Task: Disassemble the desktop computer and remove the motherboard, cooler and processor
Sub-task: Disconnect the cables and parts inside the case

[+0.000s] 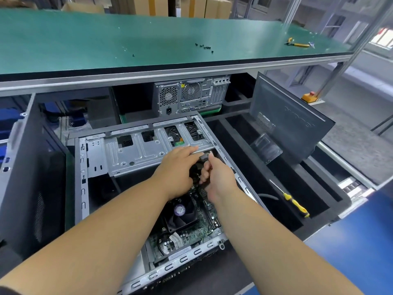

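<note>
Head view: left hand (177, 167) and right hand (214, 177) meeting at a dark connector (205, 156), each pinching it, just under drive cage (148, 147). Toward 6 o'clock from grip, inside open case (240, 177): cooler (180, 211) atop motherboard (191, 235). Processor hidden. Screwdriver (294, 202) at 3 o'clock.

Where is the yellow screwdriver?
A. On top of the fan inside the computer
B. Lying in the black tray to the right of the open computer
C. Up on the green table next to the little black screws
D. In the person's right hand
B: the yellow screwdriver lies by itself in the black tray, right of the open computer, with neither hand touching it.
</note>
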`<state>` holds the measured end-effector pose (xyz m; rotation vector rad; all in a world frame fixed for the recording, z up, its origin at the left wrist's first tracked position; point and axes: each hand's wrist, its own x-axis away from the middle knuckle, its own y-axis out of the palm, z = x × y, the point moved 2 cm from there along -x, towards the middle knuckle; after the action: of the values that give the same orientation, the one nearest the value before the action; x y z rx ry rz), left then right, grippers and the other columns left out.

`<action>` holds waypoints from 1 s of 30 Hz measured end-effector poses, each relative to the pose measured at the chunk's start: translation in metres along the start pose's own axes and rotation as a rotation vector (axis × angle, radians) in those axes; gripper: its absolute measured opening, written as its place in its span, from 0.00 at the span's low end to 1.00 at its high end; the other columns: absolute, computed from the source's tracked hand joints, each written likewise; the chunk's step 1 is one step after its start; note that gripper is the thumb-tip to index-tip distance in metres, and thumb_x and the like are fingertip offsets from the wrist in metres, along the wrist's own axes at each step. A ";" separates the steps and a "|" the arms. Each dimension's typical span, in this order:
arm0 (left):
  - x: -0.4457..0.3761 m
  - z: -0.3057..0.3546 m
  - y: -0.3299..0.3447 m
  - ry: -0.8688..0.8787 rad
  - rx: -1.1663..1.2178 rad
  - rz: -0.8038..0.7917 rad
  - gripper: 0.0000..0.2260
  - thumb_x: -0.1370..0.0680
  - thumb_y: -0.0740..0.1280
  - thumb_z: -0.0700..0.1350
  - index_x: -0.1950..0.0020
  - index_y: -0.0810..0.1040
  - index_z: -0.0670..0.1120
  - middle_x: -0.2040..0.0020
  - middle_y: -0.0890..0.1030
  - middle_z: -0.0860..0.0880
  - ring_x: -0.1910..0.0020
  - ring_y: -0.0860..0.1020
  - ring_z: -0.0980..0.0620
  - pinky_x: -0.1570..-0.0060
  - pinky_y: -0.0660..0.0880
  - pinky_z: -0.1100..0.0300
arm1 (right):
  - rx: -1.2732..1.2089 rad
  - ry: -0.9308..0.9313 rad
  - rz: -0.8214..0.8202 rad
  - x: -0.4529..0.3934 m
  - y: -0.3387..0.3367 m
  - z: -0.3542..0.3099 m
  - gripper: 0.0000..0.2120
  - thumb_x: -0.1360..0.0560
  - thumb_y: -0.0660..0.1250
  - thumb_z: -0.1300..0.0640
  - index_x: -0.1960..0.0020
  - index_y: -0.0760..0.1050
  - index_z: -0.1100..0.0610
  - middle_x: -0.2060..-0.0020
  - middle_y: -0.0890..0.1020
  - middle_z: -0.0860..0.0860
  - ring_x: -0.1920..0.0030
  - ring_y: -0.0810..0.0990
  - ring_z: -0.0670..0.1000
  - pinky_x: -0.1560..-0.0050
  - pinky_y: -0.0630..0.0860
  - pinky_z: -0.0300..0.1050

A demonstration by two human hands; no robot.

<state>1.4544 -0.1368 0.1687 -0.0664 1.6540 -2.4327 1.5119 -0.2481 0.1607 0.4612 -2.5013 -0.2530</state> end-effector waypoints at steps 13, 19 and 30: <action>0.020 0.008 -0.032 -0.243 0.345 -0.268 0.20 0.28 0.66 0.37 0.40 0.78 0.54 0.47 0.80 0.57 0.50 0.79 0.56 0.54 0.75 0.64 | -0.213 -0.005 -0.326 0.017 0.003 -0.026 0.16 0.21 0.56 0.58 0.67 0.68 0.55 0.77 0.65 0.48 0.77 0.57 0.46 0.70 0.54 0.41; 0.035 0.016 -0.014 -0.115 0.130 -0.479 0.18 0.26 0.73 0.50 0.37 0.77 0.54 0.41 0.78 0.53 0.45 0.75 0.53 0.48 0.69 0.63 | -0.334 0.100 -0.423 0.029 -0.003 -0.038 0.19 0.22 0.55 0.57 0.71 0.66 0.55 0.78 0.62 0.48 0.77 0.57 0.46 0.74 0.59 0.39; 0.065 0.006 -0.021 -0.103 0.048 -0.589 0.15 0.25 0.69 0.55 0.40 0.75 0.54 0.36 0.69 0.51 0.38 0.70 0.50 0.34 0.68 0.52 | 0.703 0.323 -0.140 0.013 -0.020 -0.013 0.16 0.19 0.55 0.61 0.65 0.70 0.58 0.72 0.72 0.53 0.82 0.65 0.44 0.79 0.63 0.34</action>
<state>1.3883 -0.1472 0.1859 -0.7579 1.7084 -2.8063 1.5147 -0.2726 0.1724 0.8738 -2.1799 0.6241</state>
